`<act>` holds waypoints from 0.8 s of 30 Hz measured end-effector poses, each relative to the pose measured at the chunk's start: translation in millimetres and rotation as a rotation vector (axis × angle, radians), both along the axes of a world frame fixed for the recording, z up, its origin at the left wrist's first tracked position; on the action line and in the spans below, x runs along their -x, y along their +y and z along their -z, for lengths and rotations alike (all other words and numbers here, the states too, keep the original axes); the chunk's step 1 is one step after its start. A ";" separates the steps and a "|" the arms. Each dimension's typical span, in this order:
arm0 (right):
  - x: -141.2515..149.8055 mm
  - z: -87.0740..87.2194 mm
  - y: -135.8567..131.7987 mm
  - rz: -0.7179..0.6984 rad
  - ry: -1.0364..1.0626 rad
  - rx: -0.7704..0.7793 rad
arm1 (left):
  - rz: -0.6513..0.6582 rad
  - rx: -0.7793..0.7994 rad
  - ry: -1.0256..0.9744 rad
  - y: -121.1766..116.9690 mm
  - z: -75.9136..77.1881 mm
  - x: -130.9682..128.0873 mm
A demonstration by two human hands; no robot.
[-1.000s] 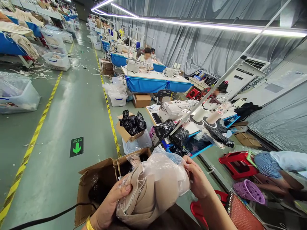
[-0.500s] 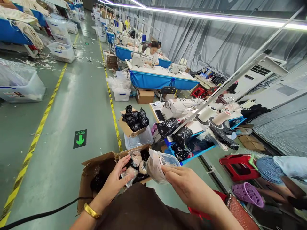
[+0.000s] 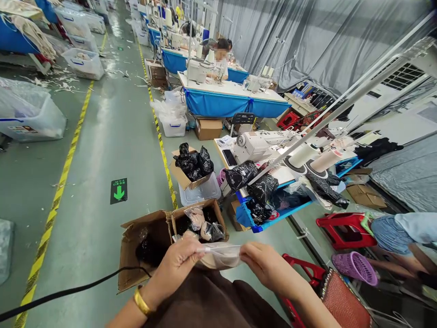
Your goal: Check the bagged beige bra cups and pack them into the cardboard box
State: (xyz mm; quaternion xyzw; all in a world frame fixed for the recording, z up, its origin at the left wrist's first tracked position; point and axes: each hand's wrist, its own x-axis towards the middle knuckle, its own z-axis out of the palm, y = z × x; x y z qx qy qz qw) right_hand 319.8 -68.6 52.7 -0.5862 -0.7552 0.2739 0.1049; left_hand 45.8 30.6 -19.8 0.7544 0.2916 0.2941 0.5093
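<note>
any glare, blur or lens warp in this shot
Head view: wide-lens warp bends the yellow floor stripe and slanted pole; glare sheens the green floor; both hands, left hand and right hand, and the clear plastic bag look sharp; a far worker's face is blurred.

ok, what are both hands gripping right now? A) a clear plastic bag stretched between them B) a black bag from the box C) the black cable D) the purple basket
A: the left hand and right hand each pinch an end of the clear plastic bag, above the open cardboard box.
</note>
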 end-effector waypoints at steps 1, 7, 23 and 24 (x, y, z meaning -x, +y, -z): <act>0.6 5.4 -0.6 0.017 0.063 -0.047 | 0.057 -0.062 0.024 -4.2 -1.2 -1.3; 41.3 58.8 0.2 -0.064 0.130 -0.299 | 0.233 -0.216 0.283 -29.0 9.2 -16.4; -38.3 166.6 39.2 0.006 0.125 -0.014 | -0.329 -0.131 0.263 -22.4 82.2 20.8; -38.1 169.5 44.8 0.000 0.142 -0.042 | -0.383 -0.099 0.279 -21.7 88.9 21.2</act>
